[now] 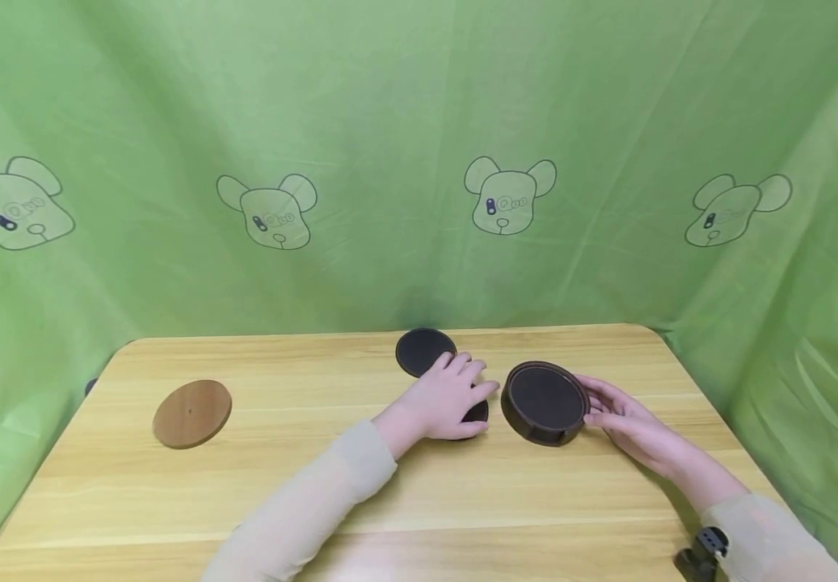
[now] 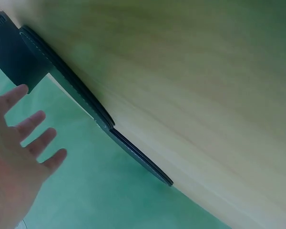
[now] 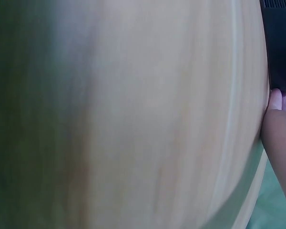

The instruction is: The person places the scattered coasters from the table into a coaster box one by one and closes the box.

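Holding 1 dark case (image 1: 548, 436): 1 right hand (image 1: 633, 428)

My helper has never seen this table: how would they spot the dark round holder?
Start at the wooden table; on its right half stands the dark round holder. Unlike the low black discs left of it, it has a raised wall.

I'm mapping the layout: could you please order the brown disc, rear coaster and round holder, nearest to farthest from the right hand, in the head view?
1. Round holder, at the right hand
2. Rear coaster, back centre
3. Brown disc, far left
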`<control>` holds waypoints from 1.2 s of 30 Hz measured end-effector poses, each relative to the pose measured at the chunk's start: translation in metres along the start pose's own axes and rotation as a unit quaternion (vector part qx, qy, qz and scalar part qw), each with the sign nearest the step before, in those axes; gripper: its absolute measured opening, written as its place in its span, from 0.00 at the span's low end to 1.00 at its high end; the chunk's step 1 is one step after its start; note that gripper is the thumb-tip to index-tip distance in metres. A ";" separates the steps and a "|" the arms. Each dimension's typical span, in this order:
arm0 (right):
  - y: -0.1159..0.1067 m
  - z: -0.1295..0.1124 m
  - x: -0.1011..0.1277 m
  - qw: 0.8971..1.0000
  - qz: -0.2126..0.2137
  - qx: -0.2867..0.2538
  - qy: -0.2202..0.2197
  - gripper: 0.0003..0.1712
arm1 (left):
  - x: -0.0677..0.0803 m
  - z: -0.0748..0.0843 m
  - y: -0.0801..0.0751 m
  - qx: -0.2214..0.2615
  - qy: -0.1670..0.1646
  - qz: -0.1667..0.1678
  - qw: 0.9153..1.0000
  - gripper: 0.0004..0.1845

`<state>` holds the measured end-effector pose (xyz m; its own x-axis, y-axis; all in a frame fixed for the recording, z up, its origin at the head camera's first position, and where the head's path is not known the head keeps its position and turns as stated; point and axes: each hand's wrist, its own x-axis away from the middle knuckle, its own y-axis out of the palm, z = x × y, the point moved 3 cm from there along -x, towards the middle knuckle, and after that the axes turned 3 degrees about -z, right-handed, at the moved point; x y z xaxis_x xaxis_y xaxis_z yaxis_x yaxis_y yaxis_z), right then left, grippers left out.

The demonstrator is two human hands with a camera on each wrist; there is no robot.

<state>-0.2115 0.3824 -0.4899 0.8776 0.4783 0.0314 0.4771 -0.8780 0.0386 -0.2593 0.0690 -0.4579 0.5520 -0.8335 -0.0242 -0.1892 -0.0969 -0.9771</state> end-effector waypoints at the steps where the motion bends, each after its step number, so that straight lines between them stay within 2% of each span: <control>1: 0.000 0.000 0.000 1.000 0.003 0.002 0.003 0.32 | 0.001 -0.001 0.001 0.000 -0.002 -0.008 1.000 0.36; 4: 0.000 -0.001 0.001 1.000 0.005 0.002 0.009 0.32 | 0.004 -0.002 0.003 0.008 -0.006 -0.028 1.000 0.38; 8: 0.001 -0.002 0.001 1.000 0.000 -0.005 0.007 0.32 | 0.006 -0.003 0.007 0.020 -0.008 -0.037 0.999 0.39; 17: 0.000 0.000 0.000 1.000 0.001 -0.005 0.002 0.32 | 0.008 -0.005 0.012 0.001 -0.009 -0.061 0.998 0.40; 26: 0.000 -0.001 0.000 1.000 0.003 -0.008 0.008 0.32 | 0.008 -0.007 0.015 -0.001 -0.005 -0.063 0.998 0.40; 36: 0.001 -0.002 0.001 1.000 -0.001 -0.005 0.006 0.32 | 0.008 -0.007 0.011 0.003 0.001 -0.067 0.998 0.40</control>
<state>-0.2101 0.3817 -0.4879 0.8758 0.4808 0.0423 0.4789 -0.8765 0.0486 -0.2622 0.0575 -0.4676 0.5698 -0.8147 0.1072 -0.1092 -0.2044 -0.9728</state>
